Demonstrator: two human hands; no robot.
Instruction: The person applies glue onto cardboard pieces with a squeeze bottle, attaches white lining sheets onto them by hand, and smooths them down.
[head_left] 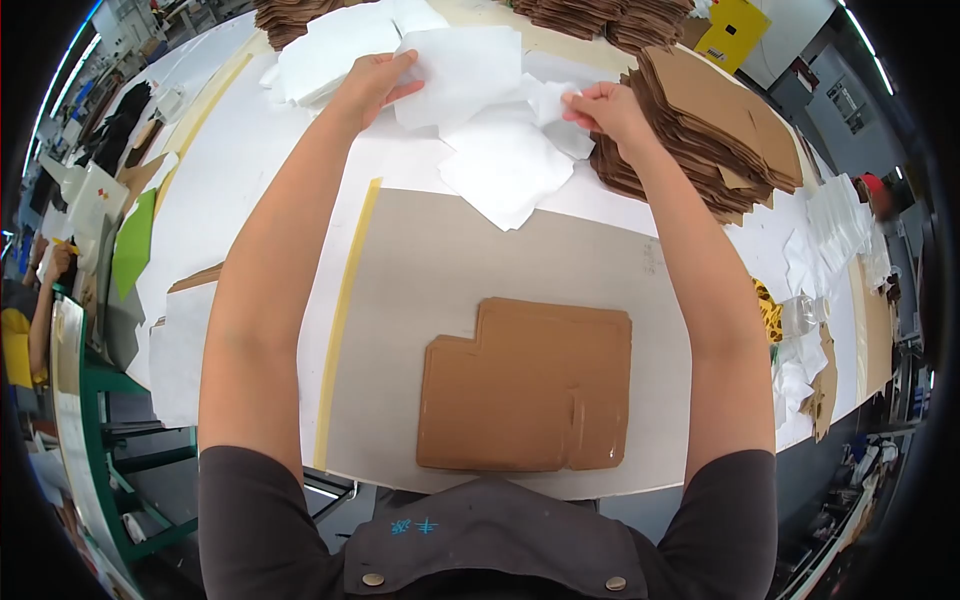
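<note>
Holding a white sheet (465, 72) in my left hand (374, 88) and a smaller white piece (550, 102) in my right hand (612, 108), fingers pinched nearly closed beyond the grey board (400, 260), I judge both grasped but not set down, while brown cardboard (520, 390) lies flat on that board.

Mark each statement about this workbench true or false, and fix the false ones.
1. The left hand holds a white sheet. True.
2. The right hand rests flat on the gray board. False: the right hand pinches a smaller white piece, beyond the gray board.
3. The brown cardboard piece on the gray board has a notch at its far left corner. True.
4. A yellow strip runs along the gray board's right edge. False: the yellow strip runs along its left edge.
5. A brown stack stands to the right of both hands. True.
</note>
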